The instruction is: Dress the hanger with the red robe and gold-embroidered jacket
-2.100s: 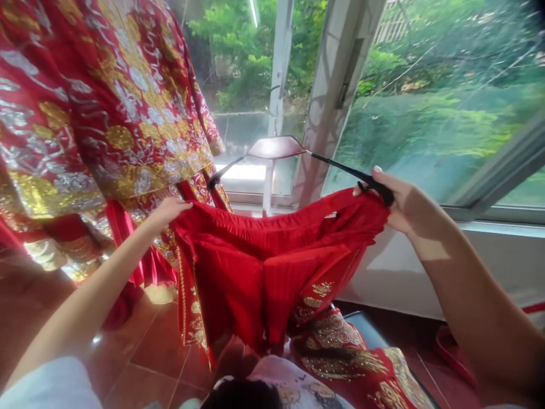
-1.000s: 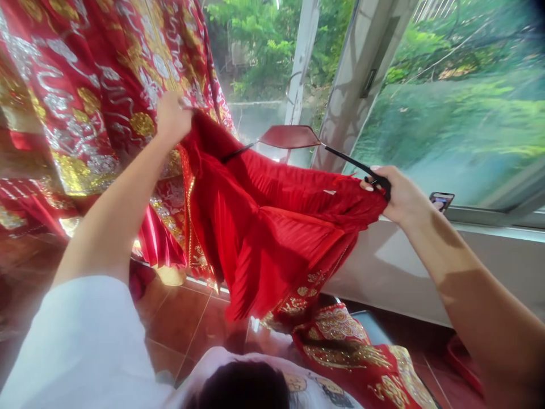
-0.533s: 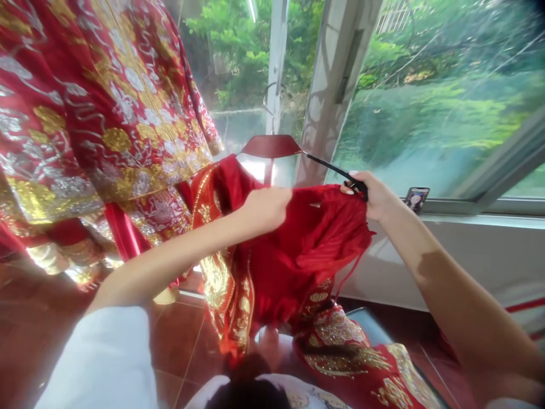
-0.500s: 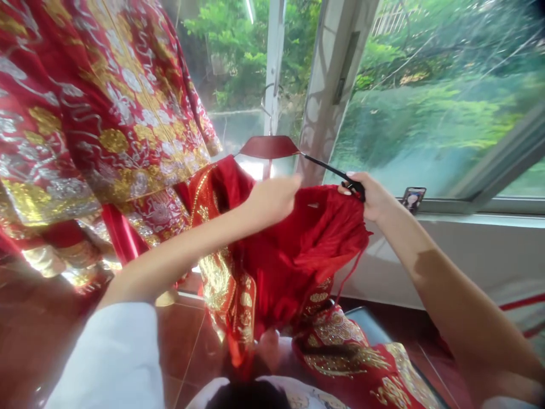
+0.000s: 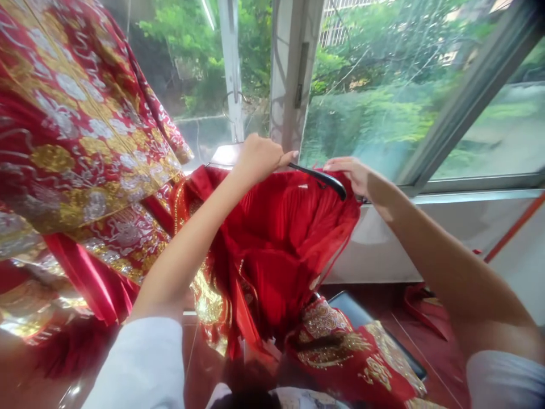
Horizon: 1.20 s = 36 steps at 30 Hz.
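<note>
My left hand is closed round the middle of a clothes hanger, whose black arm slopes down to the right. A red garment with gold embroidery hangs below, its gathered upper edge spread wide and its red inside facing me. My right hand grips that edge at the right, beside the tip of the hanger's arm; its thumb is hidden. The hanger's arm lies in front of the far side of the cloth. A thin red cord dangles from the right edge. My left hand covers the hanger's centre.
Red robes with gold and silver embroidery hang close on the left. Glass windows stand ahead, above a white wall. Embroidered red cloth lies over a dark seat below. Reddish tiles cover the floor.
My left hand has moved up onto the hanger's middle. My right hand has let go of the hanger's black end and now holds the garment's edge. The view has turned right.
</note>
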Available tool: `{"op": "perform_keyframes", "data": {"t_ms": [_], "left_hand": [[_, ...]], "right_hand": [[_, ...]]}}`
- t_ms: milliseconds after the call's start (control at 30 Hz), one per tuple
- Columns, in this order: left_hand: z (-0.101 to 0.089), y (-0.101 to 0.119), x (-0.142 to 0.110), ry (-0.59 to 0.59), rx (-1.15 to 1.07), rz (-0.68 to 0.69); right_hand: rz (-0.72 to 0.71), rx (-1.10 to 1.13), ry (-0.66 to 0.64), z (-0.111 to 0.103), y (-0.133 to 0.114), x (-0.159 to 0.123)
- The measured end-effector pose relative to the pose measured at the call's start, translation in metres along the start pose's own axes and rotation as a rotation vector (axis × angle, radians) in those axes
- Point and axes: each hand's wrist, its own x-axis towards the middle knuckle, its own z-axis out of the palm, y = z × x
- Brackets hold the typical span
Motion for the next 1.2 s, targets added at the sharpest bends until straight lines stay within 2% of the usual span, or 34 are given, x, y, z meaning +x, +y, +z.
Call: {"op": "perform_keyframes", "data": {"t_ms": [67, 133, 200, 233, 267, 300, 333, 400, 467, 533, 600, 667, 700, 800, 867, 900, 967, 1067, 1200], "left_hand": [[0.0, 0.004, 0.004, -0.047, 0.025, -0.035], [0.004, 0.009, 0.009, -0.057, 0.044, -0.107], [0.01, 0.014, 0.012, -0.013, 0.033, -0.193], [0.012, 0.016, 0.013, 0.02, 0.016, -0.225], [0.012, 0.018, 0.012, 0.051, -0.002, -0.236], [0.01, 0.018, 0.01, 0.073, -0.024, -0.218], [0.005, 0.017, 0.007, 0.087, -0.053, -0.181], [-0.011, 0.01, -0.006, 0.097, -0.118, -0.113], [-0.03, -0.002, -0.029, 0.085, -0.157, -0.13], [-0.045, -0.015, -0.062, 0.094, -0.121, -0.286], [-0.05, -0.024, -0.099, 0.177, -0.033, -0.538], [-0.041, -0.023, -0.133, 0.269, 0.059, -0.781], [-0.033, -0.019, -0.146, 0.272, 0.096, -0.858], [-0.007, 0.001, -0.168, 0.151, 0.184, -0.916], [0.001, 0.007, -0.173, 0.05, 0.205, -0.913], [0.0, 0.005, -0.174, 0.008, 0.195, -0.923], [-0.012, -0.008, -0.175, -0.053, 0.139, -0.952], [-0.048, -0.041, -0.174, -0.104, 0.085, -0.935], [-0.1, -0.085, -0.149, -0.124, 0.248, -0.898]], "right_hand": [[-0.071, -0.125, 0.115, -0.006, -0.03, 0.005], [-0.242, -0.327, 0.223, -0.001, -0.064, 0.001], [-0.486, -0.581, 0.34, 0.02, -0.088, -0.014], [-0.586, -0.726, 0.402, 0.036, -0.092, -0.025], [-0.669, -0.881, 0.449, 0.056, -0.09, -0.037], [-0.683, -1.041, 0.479, 0.077, -0.081, -0.051], [-0.6, -1.213, 0.434, 0.099, -0.068, -0.065], [-0.489, -1.44, 0.182, 0.135, -0.035, -0.09], [-0.471, -1.535, 0.074, 0.154, -0.011, -0.106], [-0.473, -1.508, 0.086, 0.153, -0.011, -0.11], [-0.514, -1.37, 0.204, 0.143, -0.031, -0.103], [-0.588, -1.188, 0.316, 0.134, -0.059, -0.085], [-0.606, -1.105, 0.32, 0.133, -0.071, -0.073], [-0.511, -0.897, 0.147, 0.148, -0.087, -0.032], [-0.43, -0.791, 0.047, 0.164, -0.085, -0.011], [-0.425, -0.765, 0.037, 0.171, -0.081, -0.004], [-0.481, -0.767, 0.057, 0.179, -0.075, 0.003], [-0.556, -0.809, 0.052, 0.178, -0.072, 0.005], [-0.575, -0.828, 0.022, 0.173, -0.073, 0.006]]}}
